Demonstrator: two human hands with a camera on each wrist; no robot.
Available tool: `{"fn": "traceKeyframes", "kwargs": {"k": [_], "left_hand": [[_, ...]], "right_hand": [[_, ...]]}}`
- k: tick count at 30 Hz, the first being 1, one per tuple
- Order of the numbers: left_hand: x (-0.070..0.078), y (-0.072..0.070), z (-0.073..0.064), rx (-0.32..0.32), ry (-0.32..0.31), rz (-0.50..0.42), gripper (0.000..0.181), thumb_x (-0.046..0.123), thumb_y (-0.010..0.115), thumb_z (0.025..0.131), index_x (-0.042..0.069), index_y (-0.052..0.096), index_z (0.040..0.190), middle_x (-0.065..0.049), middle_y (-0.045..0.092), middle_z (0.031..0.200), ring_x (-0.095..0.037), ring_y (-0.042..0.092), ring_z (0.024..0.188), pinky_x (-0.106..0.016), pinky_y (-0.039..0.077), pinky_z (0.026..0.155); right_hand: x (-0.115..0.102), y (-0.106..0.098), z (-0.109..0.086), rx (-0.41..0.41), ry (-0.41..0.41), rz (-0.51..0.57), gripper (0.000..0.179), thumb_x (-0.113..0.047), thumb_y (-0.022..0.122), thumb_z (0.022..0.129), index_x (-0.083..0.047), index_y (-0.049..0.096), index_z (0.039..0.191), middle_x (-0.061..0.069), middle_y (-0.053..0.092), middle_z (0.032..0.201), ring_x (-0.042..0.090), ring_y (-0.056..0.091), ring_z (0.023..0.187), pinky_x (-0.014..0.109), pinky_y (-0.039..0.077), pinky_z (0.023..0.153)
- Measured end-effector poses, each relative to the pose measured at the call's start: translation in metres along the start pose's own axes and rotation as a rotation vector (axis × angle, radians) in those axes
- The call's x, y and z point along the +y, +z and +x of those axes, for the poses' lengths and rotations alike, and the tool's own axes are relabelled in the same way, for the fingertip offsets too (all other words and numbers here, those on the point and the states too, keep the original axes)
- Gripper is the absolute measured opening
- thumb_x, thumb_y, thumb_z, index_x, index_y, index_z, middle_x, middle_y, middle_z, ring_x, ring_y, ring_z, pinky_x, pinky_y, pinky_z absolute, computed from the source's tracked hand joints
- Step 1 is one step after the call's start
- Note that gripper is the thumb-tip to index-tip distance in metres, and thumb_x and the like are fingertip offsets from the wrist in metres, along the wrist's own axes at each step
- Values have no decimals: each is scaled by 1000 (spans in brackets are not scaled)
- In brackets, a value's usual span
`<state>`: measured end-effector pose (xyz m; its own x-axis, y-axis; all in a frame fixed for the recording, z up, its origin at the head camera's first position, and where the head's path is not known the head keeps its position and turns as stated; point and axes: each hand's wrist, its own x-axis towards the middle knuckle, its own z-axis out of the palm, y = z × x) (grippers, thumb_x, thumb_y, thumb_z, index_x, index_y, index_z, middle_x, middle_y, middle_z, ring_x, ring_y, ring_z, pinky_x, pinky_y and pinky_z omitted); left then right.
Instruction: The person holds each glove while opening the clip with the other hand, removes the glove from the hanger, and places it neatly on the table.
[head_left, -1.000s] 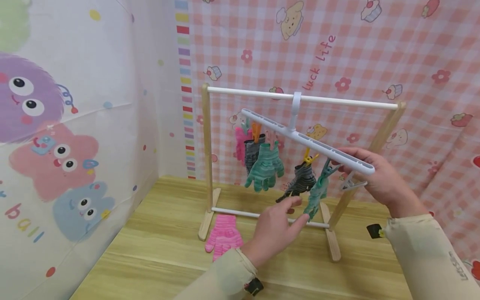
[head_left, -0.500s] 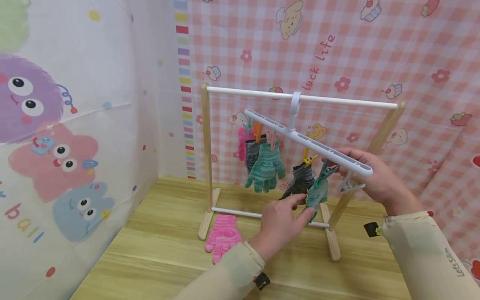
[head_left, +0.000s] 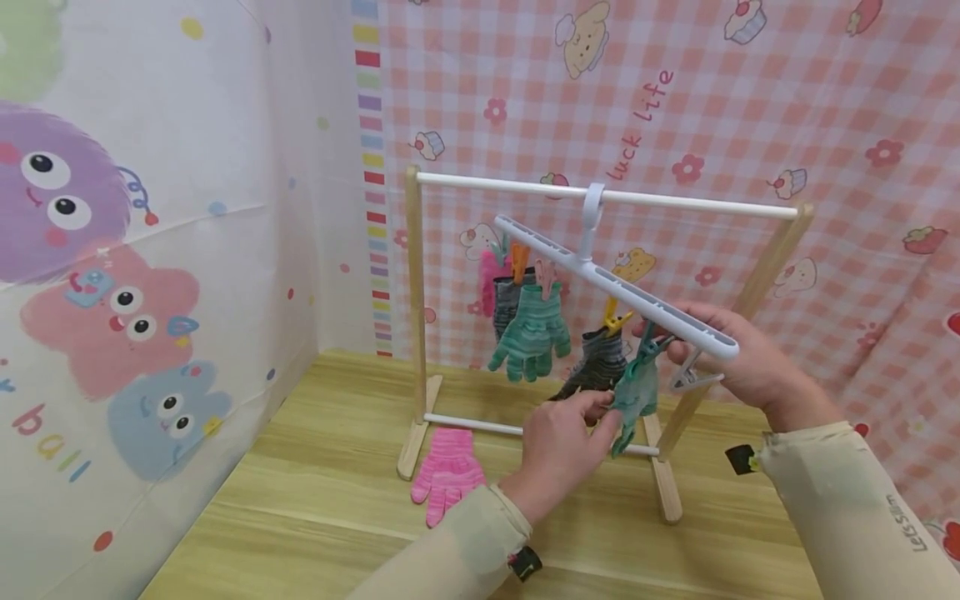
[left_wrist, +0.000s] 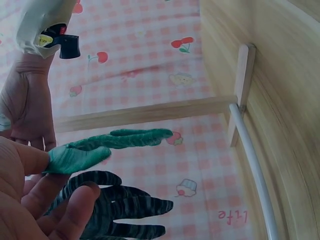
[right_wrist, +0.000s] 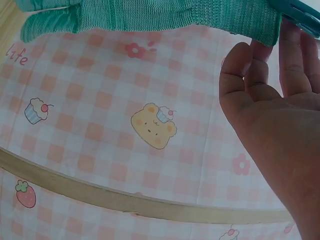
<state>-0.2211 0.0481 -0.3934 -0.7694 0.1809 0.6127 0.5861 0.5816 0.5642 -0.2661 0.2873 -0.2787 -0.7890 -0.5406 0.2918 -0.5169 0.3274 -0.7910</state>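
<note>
In the head view my left hand [head_left: 566, 450] pinches the lower part of a green glove [head_left: 636, 392]. The left wrist view shows that glove's edge [left_wrist: 80, 159] between thumb and fingers. A teal clothespin [head_left: 651, 343] grips the glove's cuff under the right end of a hanger [head_left: 637, 292]. My right hand [head_left: 738, 358] reaches behind the hanger, its fingertips holding that clothespin; the bar and glove partly hide them. In the right wrist view the fingers [right_wrist: 292, 70] sit against the clip at the cuff. A dark striped glove [head_left: 598, 362] hangs beside it from a yellow clothespin [head_left: 617, 318].
At the hanger's left end hang a green glove [head_left: 532, 333], a dark glove [head_left: 512, 304] and a pink one [head_left: 491, 279]. A pink glove [head_left: 448, 475] lies on the table [head_left: 300, 500]. A grey clothespin [head_left: 693, 379] hangs without a glove. The rack [head_left: 415, 292] supports the hanger.
My left hand has moved up and right onto the green glove and pinches it. The hanger's right end has swung slightly left and nearer, my right hand shifting with it.
</note>
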Motion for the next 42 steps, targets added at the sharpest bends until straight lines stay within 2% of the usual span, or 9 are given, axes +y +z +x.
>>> {"fn": "traceKeyframes", "kwargs": {"k": [3,8,14,19,27,36,42], "left_hand": [[-1,0,-1,33,32,2,19,31,72,102,21,82,115,12,83,92,9,59,55,-8,30,52],[-2,1,-2,51,52,-32,18,29,72,102,19,83,111,11,83,89,9,55,54,-7,32,55],[-2,1,-2,52,43,-87,17,28,73,101,18,83,111,9,83,88,4,65,61,-5,37,61],[0,0,-2,48,30,-142,15,26,73,101,17,82,110,7,83,87,4,67,64,-5,41,62],[6,-3,4,8,-37,-189,24,32,73,103,16,81,118,4,84,92,3,72,73,-9,49,66],[6,-1,6,37,-43,-239,24,33,74,102,12,84,109,1,83,87,-1,73,70,-8,48,66],[7,-2,5,34,-45,-238,23,32,74,101,12,84,107,2,83,86,2,72,69,-8,48,66]], "right_hand": [[-1,1,1,-48,-38,17,40,-15,59,110,1,59,147,4,68,142,14,59,123,25,47,97],[-4,4,1,-19,-57,-43,33,-16,60,110,-3,65,140,2,70,135,15,58,111,27,46,89],[-4,7,0,9,-82,11,34,-14,62,109,4,64,137,-2,73,125,13,56,96,31,42,77],[-4,8,0,42,-69,-34,33,-21,64,109,3,67,132,-3,73,126,14,55,101,31,42,80],[-7,11,0,59,-81,-10,30,-24,67,107,-3,72,128,-1,76,124,13,60,103,28,47,81],[-7,13,-1,63,-101,24,28,-18,66,107,0,72,128,2,77,125,11,63,106,26,48,84],[-9,14,-2,73,-68,1,26,-17,66,107,-3,73,128,-2,77,126,12,61,111,27,47,87]]}}
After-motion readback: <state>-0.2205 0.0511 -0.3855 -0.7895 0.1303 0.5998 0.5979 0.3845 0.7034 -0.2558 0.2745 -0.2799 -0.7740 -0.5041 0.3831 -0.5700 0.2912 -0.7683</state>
